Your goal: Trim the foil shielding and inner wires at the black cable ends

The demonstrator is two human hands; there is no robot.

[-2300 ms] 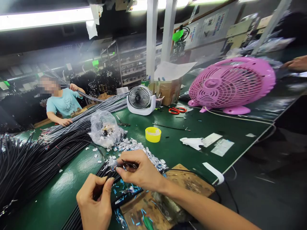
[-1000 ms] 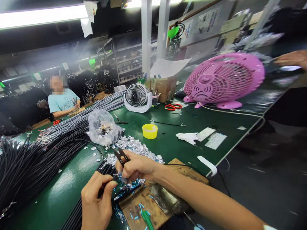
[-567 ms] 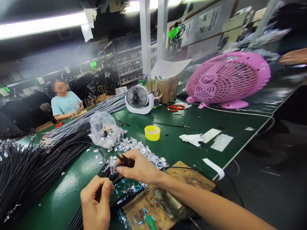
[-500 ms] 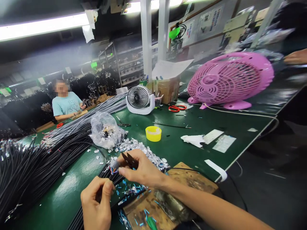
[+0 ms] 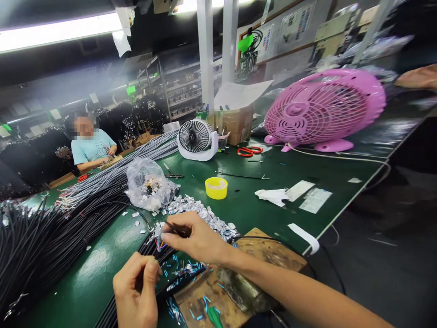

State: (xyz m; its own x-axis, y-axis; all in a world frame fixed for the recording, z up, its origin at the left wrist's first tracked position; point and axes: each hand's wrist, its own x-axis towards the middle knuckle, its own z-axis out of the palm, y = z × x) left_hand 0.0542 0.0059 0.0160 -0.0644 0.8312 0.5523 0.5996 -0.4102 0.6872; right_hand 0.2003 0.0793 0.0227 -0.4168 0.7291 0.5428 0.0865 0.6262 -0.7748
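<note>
My left hand (image 5: pixel 136 289) is closed in a pinch, thumb against the bent index finger; anything between them is too small or hidden to make out. My right hand (image 5: pixel 196 239) is closed around dark-bladed snips (image 5: pixel 179 228), now blurred and partly covered by the fingers. A grey cover sits on one of its fingertips. Just beside those fingertips are thin coloured wires (image 5: pixel 159 243) at the end of a black cable. Below the hands lie blue offcuts (image 5: pixel 175 258) and a worn wooden board (image 5: pixel 196 296) with a green handle (image 5: pixel 215 316) on it.
Black cable bundles (image 5: pixel 68 232) fill the left. Foil scraps (image 5: pixel 205 214), a plastic bag (image 5: pixel 148 182), a yellow tape roll (image 5: pixel 216 188), a white fan (image 5: pixel 197 140), red-handled scissors (image 5: pixel 250 151) and a pink fan (image 5: pixel 324 111) stand beyond. A co-worker (image 5: pixel 90 146) sits across.
The right hand's snips have tipped, so their blades show less above the fingers. My left hand stays pinched in nearly the same place. The whole view has shifted slightly.
</note>
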